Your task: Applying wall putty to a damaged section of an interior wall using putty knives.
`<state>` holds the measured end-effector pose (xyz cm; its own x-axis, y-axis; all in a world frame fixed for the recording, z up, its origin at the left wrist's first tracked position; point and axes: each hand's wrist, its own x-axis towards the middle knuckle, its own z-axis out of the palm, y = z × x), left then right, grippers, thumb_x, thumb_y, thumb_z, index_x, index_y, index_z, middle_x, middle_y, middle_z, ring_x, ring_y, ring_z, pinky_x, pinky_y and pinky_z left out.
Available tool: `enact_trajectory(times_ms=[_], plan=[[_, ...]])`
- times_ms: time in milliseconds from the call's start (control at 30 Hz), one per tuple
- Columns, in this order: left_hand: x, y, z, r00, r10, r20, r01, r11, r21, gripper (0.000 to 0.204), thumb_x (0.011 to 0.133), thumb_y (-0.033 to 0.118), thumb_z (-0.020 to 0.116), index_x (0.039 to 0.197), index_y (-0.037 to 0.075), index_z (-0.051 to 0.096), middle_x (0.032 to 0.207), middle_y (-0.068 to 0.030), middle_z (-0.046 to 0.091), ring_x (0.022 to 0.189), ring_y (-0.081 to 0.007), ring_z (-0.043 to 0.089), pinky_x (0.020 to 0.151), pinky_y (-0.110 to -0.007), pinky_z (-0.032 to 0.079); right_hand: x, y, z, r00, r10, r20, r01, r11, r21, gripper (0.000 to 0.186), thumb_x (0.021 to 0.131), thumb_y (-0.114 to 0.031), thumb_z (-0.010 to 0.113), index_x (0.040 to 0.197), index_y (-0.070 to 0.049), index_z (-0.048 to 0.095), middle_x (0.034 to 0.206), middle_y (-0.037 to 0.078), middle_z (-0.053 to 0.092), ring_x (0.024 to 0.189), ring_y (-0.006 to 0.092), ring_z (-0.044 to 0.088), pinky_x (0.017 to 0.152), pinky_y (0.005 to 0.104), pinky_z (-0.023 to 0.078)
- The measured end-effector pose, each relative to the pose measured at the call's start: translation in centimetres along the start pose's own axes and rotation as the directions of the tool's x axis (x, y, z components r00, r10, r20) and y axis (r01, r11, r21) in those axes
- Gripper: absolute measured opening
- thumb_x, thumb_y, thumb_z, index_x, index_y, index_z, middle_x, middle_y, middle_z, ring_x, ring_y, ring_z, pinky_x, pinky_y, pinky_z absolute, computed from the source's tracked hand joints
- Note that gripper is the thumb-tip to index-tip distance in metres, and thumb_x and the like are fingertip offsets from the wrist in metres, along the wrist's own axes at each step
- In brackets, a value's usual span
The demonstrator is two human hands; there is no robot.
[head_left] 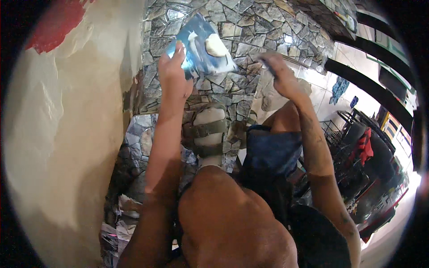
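My left hand (173, 71) grips the near left edge of a shiny bluish flat sheet (196, 47), thumb on top. White putty is smeared over it, and one thick lump of putty (216, 45) sits toward its right side. To the right, my right hand (283, 77) is raised apart from the sheet, its fingers curled and slightly blurred. A thin dark edge shows at those fingers; what they hold cannot be made out.
Left stands a wall (76, 134) with patchy pale plaster and a red patch (60, 22). Stone-patterned flooring (241, 27) lies below. My sandalled foot (209, 129) and bent knee (223, 201) are near. Dark railings (371, 85) and piled dark items (371, 169) are at right.
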<state>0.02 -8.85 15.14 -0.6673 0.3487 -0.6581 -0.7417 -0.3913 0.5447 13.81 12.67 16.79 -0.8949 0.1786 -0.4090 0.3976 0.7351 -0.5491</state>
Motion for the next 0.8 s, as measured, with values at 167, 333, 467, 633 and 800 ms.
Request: enact_trajectory(times_ms=[167, 333, 467, 633, 800], plan=[[1.8, -0.6, 0.7, 0.963, 0.267, -0.035, -0.24, 0.911, 0.335, 0.017, 0.08, 0.017, 0.054, 0.081, 0.0, 0.057, 0.068, 0.0014, 0.051, 0.057, -0.0057, 0.04, 0.051, -0.021, 0.033, 0.8, -5.0, -1.4, 0.898, -0.335, -0.283, 0.386, 0.911, 0.145, 0.063, 0.055, 0.019, 0.035, 0.111, -0.008, 0.044, 0.11, 0.015, 0.044, 0.106, 0.0332, 0.041, 0.093, 0.0358, 0.031], [1.5, -0.6, 1.3, 0.968, 0.242, -0.07, -0.205, 0.919, 0.338, 0.023, 0.079, 0.018, 0.058, 0.062, 0.004, 0.049, 0.056, 0.0045, 0.041, 0.049, -0.0054, 0.031, 0.044, -0.024, 0.027, 1.7, -9.4, -0.3, 0.957, -0.256, -0.135, 0.249, 0.966, -0.069, 0.058, 0.058, 0.009, 0.049, 0.111, -0.015, 0.047, 0.106, 0.013, 0.044, 0.102, 0.0331, 0.043, 0.086, 0.0389, 0.036], [1.3, -0.5, 1.5, 0.912, 0.404, -0.072, -0.272, 0.726, 0.632, 0.031, 0.079, 0.019, 0.058, 0.055, 0.005, 0.043, 0.053, 0.0052, 0.036, 0.048, -0.0058, 0.027, 0.042, -0.025, 0.023, 1.8, -9.6, 1.0, 0.97, -0.231, -0.071, 0.22, 0.966, -0.139, 0.065, 0.056, 0.01, 0.05, 0.114, -0.018, 0.046, 0.112, 0.012, 0.042, 0.107, 0.032, 0.04, 0.086, 0.0362, 0.037], [2.5, -0.1, 0.7, 0.936, 0.35, -0.038, -0.246, 0.728, 0.64, 0.028, 0.08, 0.018, 0.057, 0.058, 0.004, 0.046, 0.054, 0.0027, 0.039, 0.048, -0.0071, 0.031, 0.043, -0.025, 0.027, 0.6, -8.6, 0.6, 0.954, -0.28, 0.109, 0.288, 0.956, -0.061, 0.062, 0.056, 0.009, 0.049, 0.112, -0.016, 0.048, 0.111, 0.012, 0.043, 0.106, 0.0323, 0.041, 0.087, 0.036, 0.037], [4.0, -0.9, -0.1, 0.966, 0.228, -0.121, -0.168, 0.912, 0.375, 0.017, 0.081, 0.016, 0.054, 0.075, 0.0, 0.053, 0.065, -0.0007, 0.049, 0.052, -0.0085, 0.043, 0.047, -0.025, 0.036, 1.0, -7.5, -3.8, 0.819, -0.562, 0.116, 0.447, 0.752, 0.485, 0.064, 0.051, 0.009, 0.05, 0.112, -0.011, 0.048, 0.114, 0.01, 0.046, 0.103, 0.0275, 0.047, 0.087, 0.0342, 0.038]])
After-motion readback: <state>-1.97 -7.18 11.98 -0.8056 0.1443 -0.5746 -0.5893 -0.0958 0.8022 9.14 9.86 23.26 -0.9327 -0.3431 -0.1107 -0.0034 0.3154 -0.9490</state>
